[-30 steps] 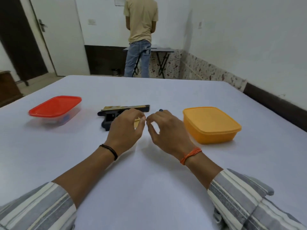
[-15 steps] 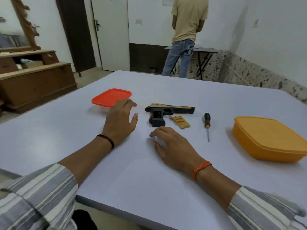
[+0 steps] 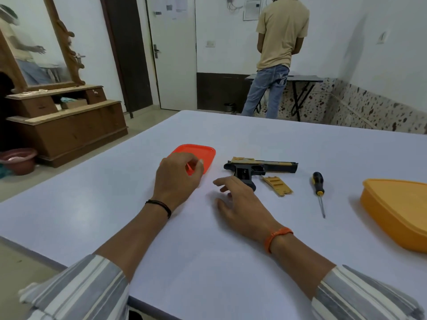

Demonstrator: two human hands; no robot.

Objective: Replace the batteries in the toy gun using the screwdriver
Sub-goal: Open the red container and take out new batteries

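A black and tan toy gun (image 3: 263, 167) lies on its side on the white table, its grip open. Its tan battery cover (image 3: 277, 185) lies just right of the grip. A screwdriver (image 3: 318, 189) with a black and yellow handle lies further right, tip towards me. My left hand (image 3: 178, 179) hovers at the near edge of the red-lidded box (image 3: 203, 153), fingers curled and apart, nothing in it. My right hand (image 3: 238, 199) rests flat on the table, fingers spread, just in front of the gun's grip, holding nothing.
An orange lidded box (image 3: 397, 211) sits at the right edge of the table (image 3: 208, 262). A person (image 3: 277, 54) stands with their back to me at a small table by the far wall. A wooden dresser (image 3: 64, 121) with a mirror stands on the left.
Both hands left the gun's cover area. My left hand went left to the red-lidded box; my right hand dropped flat onto the table. The view swung left.
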